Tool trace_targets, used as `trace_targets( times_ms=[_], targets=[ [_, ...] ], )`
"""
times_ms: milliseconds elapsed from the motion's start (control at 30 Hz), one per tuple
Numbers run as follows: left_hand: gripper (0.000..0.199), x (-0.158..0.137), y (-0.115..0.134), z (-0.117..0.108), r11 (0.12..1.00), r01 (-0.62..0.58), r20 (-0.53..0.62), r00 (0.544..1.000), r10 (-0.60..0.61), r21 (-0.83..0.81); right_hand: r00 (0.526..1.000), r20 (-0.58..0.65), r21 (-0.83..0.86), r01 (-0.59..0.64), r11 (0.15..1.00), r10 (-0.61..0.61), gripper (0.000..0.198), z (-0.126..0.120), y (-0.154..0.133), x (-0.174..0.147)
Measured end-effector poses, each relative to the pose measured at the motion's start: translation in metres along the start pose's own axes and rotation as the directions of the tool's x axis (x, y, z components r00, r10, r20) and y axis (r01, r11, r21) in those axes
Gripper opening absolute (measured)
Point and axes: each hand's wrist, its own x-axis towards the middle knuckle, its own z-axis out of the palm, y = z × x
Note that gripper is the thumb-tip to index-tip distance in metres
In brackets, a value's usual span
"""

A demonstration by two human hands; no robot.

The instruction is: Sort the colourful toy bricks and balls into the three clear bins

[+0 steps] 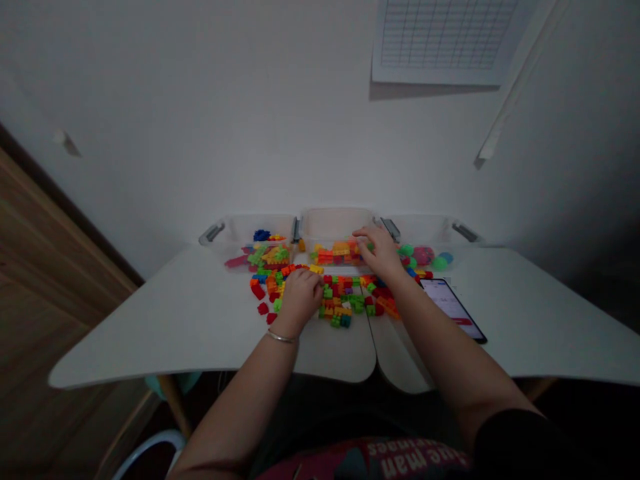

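Observation:
Toy building bricks [345,293] in red, orange, yellow and green lie in a loose heap on the white table. My left hand [301,297], with a silver bangle at the wrist, rests low over the heap's left part. Its fingers are curled, and whatever they may hold is hidden. My right hand [383,253] reaches over the front right of the middle clear plastic box [337,223]. Thumb and fingers there are apart, with nothing visible between them. Orange, yellow and red bricks show inside that box, just left of the fingers.
A left clear box [240,227] contains blue, green, orange and pink pieces. The right clear box [425,228] has green, pink and blue round pieces. A lit phone [453,308] lies right of the heap. Behind the boxes rises a wall [250,120]; a seam splits the table [175,333].

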Motion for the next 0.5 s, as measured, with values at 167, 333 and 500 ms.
trace_targets(
  times_ms=[167, 333, 500],
  targets=[
    [0.015, 0.0, -0.001, 0.002, 1.0, -0.003, -0.008, 1.0, 0.003, 0.006, 0.999, -0.047, 0.098, 0.029, 0.995, -0.024, 0.019, 0.002, -0.017, -0.025],
    [0.015, -0.001, 0.001, 0.002, 1.0, -0.015, -0.014, 1.0, 0.015, 0.004, 0.992, 0.117, 0.144, 0.036, 0.989, -0.054, 0.014, 0.021, -0.014, -0.055],
    [0.014, -0.001, 0.001, 0.002, 0.999, -0.035, 0.01, 0.999, 0.035, -0.019, 0.971, 0.236, 0.109, 0.006, 0.994, -0.032, 0.013, 0.031, -0.001, -0.069]
  ],
)
